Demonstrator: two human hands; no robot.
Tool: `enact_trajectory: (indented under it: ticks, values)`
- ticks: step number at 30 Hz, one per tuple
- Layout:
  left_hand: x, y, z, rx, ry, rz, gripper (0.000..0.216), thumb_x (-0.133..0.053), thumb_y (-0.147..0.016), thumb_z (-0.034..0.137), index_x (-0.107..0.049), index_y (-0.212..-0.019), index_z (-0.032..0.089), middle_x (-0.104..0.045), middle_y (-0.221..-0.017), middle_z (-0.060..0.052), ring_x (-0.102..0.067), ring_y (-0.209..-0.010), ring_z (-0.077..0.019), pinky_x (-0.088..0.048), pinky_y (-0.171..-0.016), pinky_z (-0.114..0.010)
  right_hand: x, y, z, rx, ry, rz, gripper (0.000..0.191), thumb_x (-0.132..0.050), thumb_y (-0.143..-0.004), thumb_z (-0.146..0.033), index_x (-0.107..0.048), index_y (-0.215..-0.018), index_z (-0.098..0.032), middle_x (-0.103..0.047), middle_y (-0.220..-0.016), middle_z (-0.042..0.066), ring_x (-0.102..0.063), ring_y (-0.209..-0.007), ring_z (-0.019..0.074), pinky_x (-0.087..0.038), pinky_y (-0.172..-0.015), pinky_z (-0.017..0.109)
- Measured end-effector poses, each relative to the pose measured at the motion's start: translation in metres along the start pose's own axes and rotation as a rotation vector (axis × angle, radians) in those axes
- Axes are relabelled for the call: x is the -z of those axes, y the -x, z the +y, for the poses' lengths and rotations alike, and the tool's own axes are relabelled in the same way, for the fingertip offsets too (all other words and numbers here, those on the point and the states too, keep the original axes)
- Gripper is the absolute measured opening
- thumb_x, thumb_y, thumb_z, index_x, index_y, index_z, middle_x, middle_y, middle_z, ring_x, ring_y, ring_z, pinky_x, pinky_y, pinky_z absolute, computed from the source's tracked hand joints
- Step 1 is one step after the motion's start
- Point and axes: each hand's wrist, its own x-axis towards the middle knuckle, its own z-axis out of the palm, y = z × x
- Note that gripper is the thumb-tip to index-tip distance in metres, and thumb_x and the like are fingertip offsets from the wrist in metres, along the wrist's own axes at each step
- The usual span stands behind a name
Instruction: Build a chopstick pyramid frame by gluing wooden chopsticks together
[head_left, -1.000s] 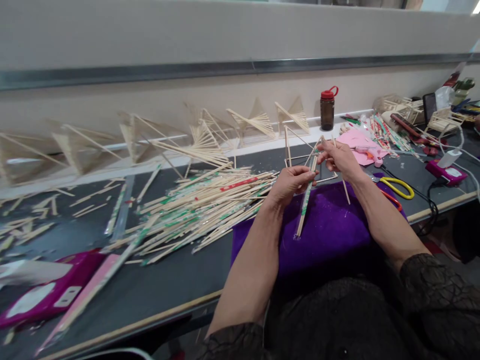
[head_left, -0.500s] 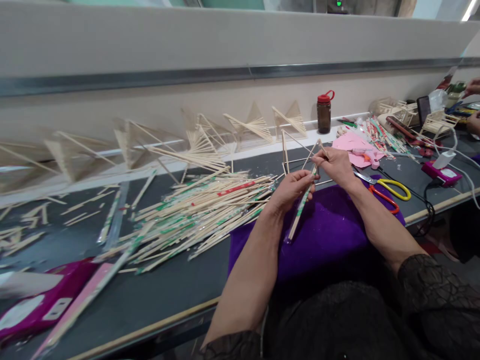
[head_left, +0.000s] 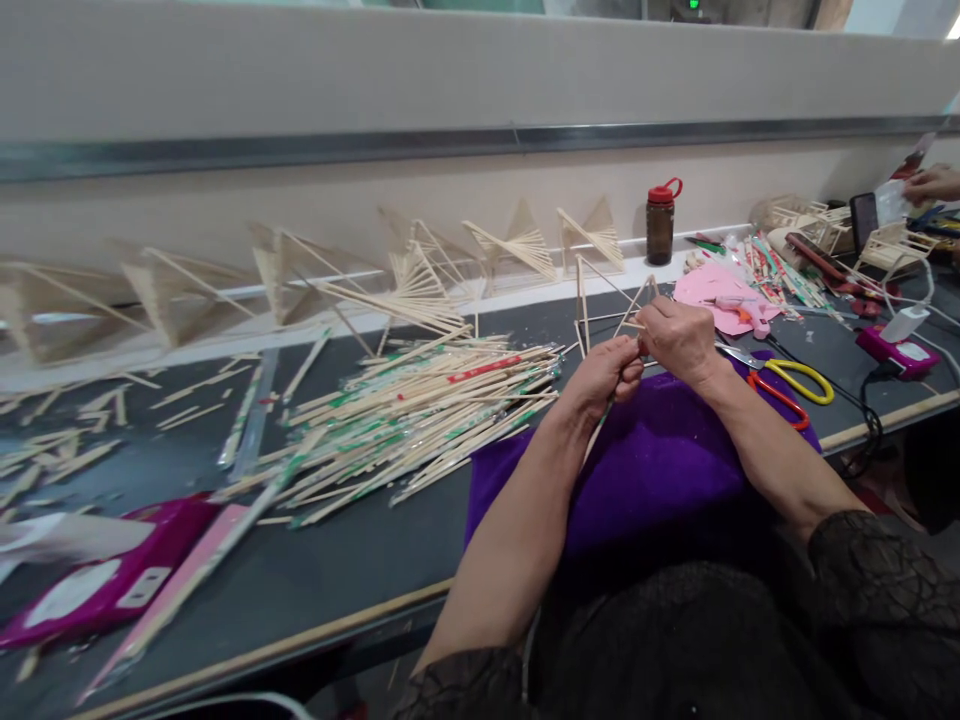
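Note:
My left hand [head_left: 606, 378] is closed round a pair of disposable chopsticks [head_left: 595, 440] in a clear sleeve with green print; their lower end slants down below my fist. Against it, my right hand [head_left: 677, 338] is closed in a pinch at the upper end of the same chopsticks, where the fingers hide most of the grip. Just behind my hands stands a frame of glued sticks [head_left: 581, 300]. Under my wrists lies a purple cloth [head_left: 660, 470]. Left of my hands spreads a heap of wrapped and bare chopsticks [head_left: 442, 420].
Twisted stick models [head_left: 514, 245] line the wall beside a brown bottle [head_left: 660, 230] with a red lid. To the right lie scissors [head_left: 787, 385], a pink glue gun [head_left: 750, 312] and a purple pack [head_left: 898, 352]. Another person's hand [head_left: 934, 185] shows at the far right.
My hands have come together, the left fist now covering more of the chopsticks and the right knuckles turned over them. The view has shifted slightly left.

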Motion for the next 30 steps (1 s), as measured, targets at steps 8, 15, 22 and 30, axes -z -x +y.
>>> enact_trajectory:
  ticks: [8,15,22,30]
  values:
    - [-0.004,0.005,0.0,-0.165,-0.083,0.0,0.044,-0.079,-0.079,0.055,-0.053,-0.08,0.02,-0.048,-0.052,0.009,-0.035,-0.037,-0.0039,-0.023,-0.038,-0.018,-0.005,-0.001,0.005,-0.133,-0.333,0.155,0.023,-0.056,-0.098,-0.029,-0.064,-0.078,-0.02,-0.069,-0.08,0.006,-0.058,-0.074,0.0177,-0.036,-0.069,0.03]
    - [-0.001,0.01,0.004,-0.232,-0.169,-0.018,0.053,-0.079,-0.073,0.066,-0.062,-0.09,0.018,-0.054,-0.058,0.007,-0.044,-0.043,-0.0064,-0.028,-0.042,-0.02,0.012,-0.006,0.007,-0.29,-0.668,0.182,0.025,-0.063,-0.091,-0.032,-0.053,-0.069,-0.023,-0.054,-0.066,-0.002,-0.048,-0.066,0.0146,-0.036,-0.067,0.028]
    - [-0.003,0.011,0.008,-0.347,-0.256,0.099,0.044,-0.079,-0.075,0.06,-0.059,-0.081,0.021,-0.048,-0.056,0.008,-0.034,-0.044,-0.0062,-0.025,-0.045,-0.023,0.022,-0.007,0.007,-0.388,-1.065,0.099,0.041,-0.062,-0.089,-0.042,-0.046,-0.057,-0.022,-0.041,-0.053,-0.005,-0.035,-0.054,0.0096,-0.027,-0.054,0.025]
    - [-0.008,0.017,0.005,-0.641,-0.634,0.33,0.023,-0.067,-0.088,0.042,-0.059,-0.077,0.023,-0.052,-0.061,0.005,-0.046,-0.058,-0.0125,-0.038,-0.062,-0.026,0.026,-0.012,-0.008,-0.61,-1.56,-0.202,0.052,-0.073,-0.083,-0.056,-0.042,-0.058,-0.023,-0.035,-0.043,-0.009,-0.023,-0.037,0.0039,-0.016,-0.037,0.02]
